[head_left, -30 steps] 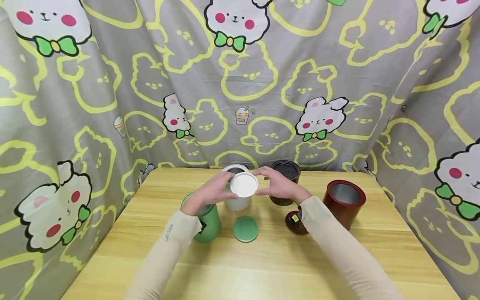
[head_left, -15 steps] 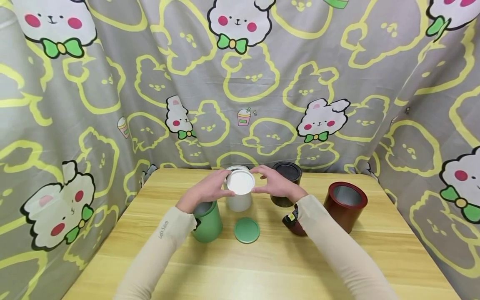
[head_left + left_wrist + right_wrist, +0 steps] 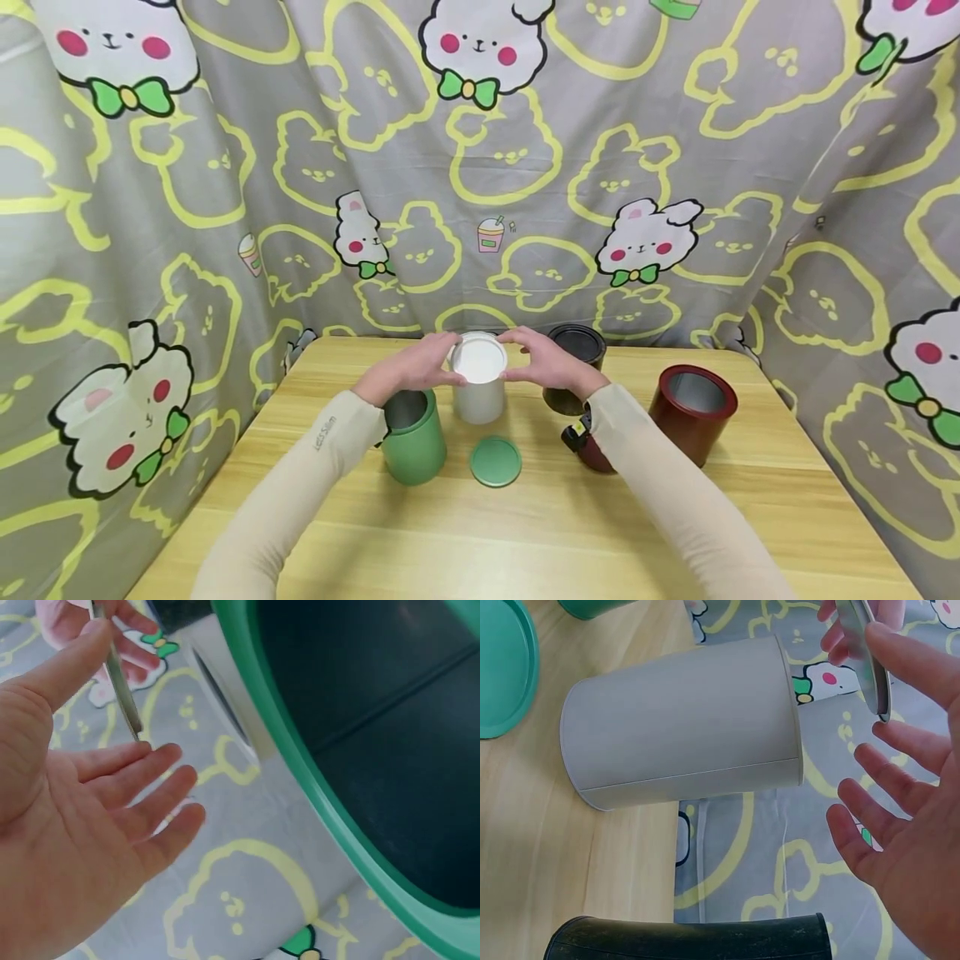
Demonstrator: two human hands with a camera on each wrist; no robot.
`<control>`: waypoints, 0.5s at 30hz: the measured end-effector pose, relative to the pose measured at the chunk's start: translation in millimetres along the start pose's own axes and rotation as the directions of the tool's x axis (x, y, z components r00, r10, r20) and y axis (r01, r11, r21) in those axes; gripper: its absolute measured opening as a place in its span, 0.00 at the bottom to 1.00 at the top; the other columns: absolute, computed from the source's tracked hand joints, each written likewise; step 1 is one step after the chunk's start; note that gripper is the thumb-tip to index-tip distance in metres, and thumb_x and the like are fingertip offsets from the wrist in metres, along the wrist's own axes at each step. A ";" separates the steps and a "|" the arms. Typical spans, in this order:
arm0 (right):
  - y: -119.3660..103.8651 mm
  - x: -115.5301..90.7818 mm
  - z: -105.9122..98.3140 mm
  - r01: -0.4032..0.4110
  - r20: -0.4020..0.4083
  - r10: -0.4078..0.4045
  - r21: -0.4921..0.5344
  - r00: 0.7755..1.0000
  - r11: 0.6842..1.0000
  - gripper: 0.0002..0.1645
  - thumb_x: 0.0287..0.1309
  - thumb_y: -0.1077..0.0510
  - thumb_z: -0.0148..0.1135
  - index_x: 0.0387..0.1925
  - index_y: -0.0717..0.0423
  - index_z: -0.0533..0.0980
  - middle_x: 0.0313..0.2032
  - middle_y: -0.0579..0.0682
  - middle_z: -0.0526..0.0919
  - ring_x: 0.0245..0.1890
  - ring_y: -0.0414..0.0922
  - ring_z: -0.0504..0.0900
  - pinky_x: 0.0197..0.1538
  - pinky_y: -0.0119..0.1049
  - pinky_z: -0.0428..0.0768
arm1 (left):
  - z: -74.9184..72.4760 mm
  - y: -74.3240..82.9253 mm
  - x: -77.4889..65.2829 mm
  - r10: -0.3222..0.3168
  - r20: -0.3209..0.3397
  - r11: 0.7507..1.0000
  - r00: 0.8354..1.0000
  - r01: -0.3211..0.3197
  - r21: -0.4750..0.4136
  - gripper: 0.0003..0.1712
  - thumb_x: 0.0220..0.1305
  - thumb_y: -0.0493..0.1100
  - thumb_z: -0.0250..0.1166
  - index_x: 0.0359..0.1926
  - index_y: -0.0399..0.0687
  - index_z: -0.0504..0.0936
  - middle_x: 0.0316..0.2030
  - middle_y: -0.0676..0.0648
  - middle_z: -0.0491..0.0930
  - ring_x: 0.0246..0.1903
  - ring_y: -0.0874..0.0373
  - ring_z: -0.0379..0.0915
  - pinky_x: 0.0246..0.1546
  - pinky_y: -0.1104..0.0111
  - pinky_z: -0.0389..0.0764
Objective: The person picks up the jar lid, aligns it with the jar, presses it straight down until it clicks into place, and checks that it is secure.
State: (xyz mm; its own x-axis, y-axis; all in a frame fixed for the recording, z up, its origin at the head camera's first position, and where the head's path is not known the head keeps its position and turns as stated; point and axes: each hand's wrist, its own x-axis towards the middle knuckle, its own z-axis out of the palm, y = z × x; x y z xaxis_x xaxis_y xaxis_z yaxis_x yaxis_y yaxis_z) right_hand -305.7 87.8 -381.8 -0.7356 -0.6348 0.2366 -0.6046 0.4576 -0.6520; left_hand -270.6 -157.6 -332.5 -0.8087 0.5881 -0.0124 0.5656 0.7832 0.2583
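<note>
A round white lid (image 3: 480, 360) is held level above the white canister (image 3: 480, 404) by both hands. My left hand (image 3: 408, 367) pinches its left edge between thumb and index finger; my right hand (image 3: 551, 364) does the same on the right. In the right wrist view the lid (image 3: 864, 656) is seen edge-on, apart from the canister's rim (image 3: 791, 712). The other fingers of each hand are spread and touch nothing. Below my left wrist stands an uncovered green canister (image 3: 415, 446). A green lid (image 3: 496, 462) lies flat in front of the white canister.
A black canister (image 3: 564, 402) stands behind my right hand, and an uncovered dark red canister (image 3: 686, 425) is at the right. A dark red lid (image 3: 596, 454) is partly hidden under my right wrist. A patterned curtain (image 3: 517, 275) hangs behind the wooden table (image 3: 450, 542).
Both hands have carried the white lid slightly left and away from me, more nearly over the white canister. The canisters and the green lid have stayed in place; the view has shifted a little.
</note>
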 end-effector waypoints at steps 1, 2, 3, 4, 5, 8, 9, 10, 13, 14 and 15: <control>0.6 1.2 0.4 -0.009 0.001 0.009 0.002 1.000 1.000 0.37 0.51 0.52 0.71 0.61 0.58 0.70 0.57 0.55 0.70 0.59 0.52 0.68 0.60 0.54 0.67 | -0.2 -2.6 1.7 -0.004 0.005 1.000 1.000 0.005 -0.018 0.37 0.59 0.49 0.68 0.60 0.29 0.65 0.55 0.34 0.71 0.56 0.42 0.66 0.57 0.54 0.67; 1.6 2.6 0.8 -0.017 0.002 0.017 0.005 1.000 1.000 0.37 0.51 0.51 0.71 0.61 0.57 0.70 0.57 0.55 0.70 0.59 0.53 0.68 0.60 0.54 0.66 | -0.2 -5.2 3.4 -0.010 0.009 0.999 1.000 0.010 -0.036 0.37 0.59 0.49 0.68 0.60 0.30 0.65 0.55 0.35 0.71 0.56 0.42 0.66 0.57 0.55 0.67; 2.7 4.2 1.4 -0.027 0.002 0.027 0.009 1.000 1.000 0.37 0.51 0.50 0.71 0.61 0.56 0.70 0.57 0.54 0.70 0.59 0.53 0.68 0.61 0.54 0.65 | -0.4 -7.7 5.1 -0.011 0.011 0.999 1.000 0.012 -0.052 0.36 0.59 0.48 0.68 0.60 0.30 0.66 0.55 0.35 0.71 0.56 0.43 0.66 0.57 0.55 0.67; 3.4 5.7 1.7 -0.033 0.001 0.033 0.013 0.999 0.999 0.37 0.51 0.50 0.71 0.61 0.56 0.70 0.57 0.54 0.70 0.59 0.54 0.68 0.61 0.54 0.65 | -0.6 -10.0 6.6 -0.014 0.011 0.998 1.000 0.014 -0.068 0.36 0.58 0.48 0.69 0.59 0.31 0.66 0.54 0.36 0.72 0.56 0.43 0.67 0.56 0.55 0.67; 3.9 7.0 1.9 -0.042 0.001 0.042 0.019 0.999 0.999 0.37 0.51 0.50 0.70 0.61 0.56 0.70 0.57 0.54 0.70 0.59 0.54 0.67 0.61 0.55 0.64 | -0.5 -12.4 8.4 -0.014 0.008 0.996 1.000 0.014 -0.082 0.35 0.58 0.47 0.69 0.59 0.31 0.67 0.54 0.37 0.72 0.56 0.44 0.67 0.56 0.56 0.68; 6.2 11.0 2.3 -0.067 -0.006 0.068 0.036 0.998 0.997 0.36 0.52 0.50 0.70 0.61 0.55 0.70 0.56 0.53 0.70 0.59 0.52 0.67 0.61 0.54 0.63 | -0.5 -18.9 13.4 -0.016 -0.003 0.993 1.000 0.016 -0.116 0.34 0.56 0.47 0.70 0.57 0.33 0.68 0.53 0.38 0.73 0.56 0.45 0.67 0.57 0.56 0.67; 6.9 12.1 2.5 -0.077 -0.008 0.077 0.047 0.997 0.996 0.36 0.51 0.50 0.71 0.61 0.54 0.70 0.56 0.53 0.70 0.59 0.52 0.67 0.62 0.54 0.63 | -0.6 -20.6 14.8 -0.022 -0.004 0.992 1.000 0.021 -0.124 0.34 0.56 0.47 0.70 0.57 0.34 0.69 0.54 0.39 0.73 0.56 0.45 0.67 0.57 0.56 0.67; 7.8 13.2 2.8 -0.084 -0.008 0.084 0.057 0.996 0.995 0.36 0.51 0.51 0.71 0.61 0.55 0.70 0.56 0.54 0.71 0.58 0.52 0.67 0.61 0.55 0.63 | -0.7 -22.3 16.0 -0.028 -0.003 0.991 1.000 0.027 -0.132 0.34 0.55 0.47 0.71 0.57 0.35 0.69 0.54 0.39 0.73 0.57 0.45 0.67 0.58 0.56 0.67; 11.3 16.5 4.6 -0.103 -0.007 0.104 0.087 0.995 0.991 0.35 0.51 0.52 0.71 0.61 0.55 0.71 0.57 0.54 0.70 0.59 0.51 0.66 0.62 0.55 0.62 | -0.5 -27.7 19.2 -0.044 -0.002 0.988 0.999 0.043 -0.150 0.34 0.55 0.49 0.71 0.57 0.37 0.70 0.55 0.39 0.73 0.58 0.44 0.66 0.58 0.55 0.67; 12.4 17.5 5.3 -0.108 -0.006 0.109 0.096 0.994 0.989 0.35 0.51 0.52 0.71 0.61 0.55 0.71 0.58 0.55 0.70 0.60 0.51 0.66 0.62 0.55 0.62 | -0.3 -29.7 20.2 -0.049 -0.001 0.987 0.999 0.049 -0.153 0.34 0.54 0.49 0.71 0.57 0.38 0.70 0.55 0.40 0.73 0.58 0.45 0.66 0.58 0.55 0.67; 13.9 18.8 6.3 -0.107 -0.006 0.109 0.109 0.994 0.988 0.35 0.52 0.52 0.71 0.61 0.56 0.70 0.58 0.56 0.70 0.60 0.52 0.66 0.62 0.56 0.61 | 0.1 -31.8 21.2 -0.050 -0.002 0.986 0.999 0.049 -0.157 0.33 0.54 0.49 0.71 0.57 0.38 0.71 0.54 0.40 0.73 0.58 0.45 0.66 0.58 0.55 0.67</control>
State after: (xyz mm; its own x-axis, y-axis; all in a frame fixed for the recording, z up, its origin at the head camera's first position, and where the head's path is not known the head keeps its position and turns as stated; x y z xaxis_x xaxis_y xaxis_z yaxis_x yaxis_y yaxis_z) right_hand -326.1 78.4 -391.0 -0.7986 -0.5778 0.1685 -0.4853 0.4525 -0.7482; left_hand -305.7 -170.0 -341.0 -0.8364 0.5477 -0.0229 0.4930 0.7698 0.4055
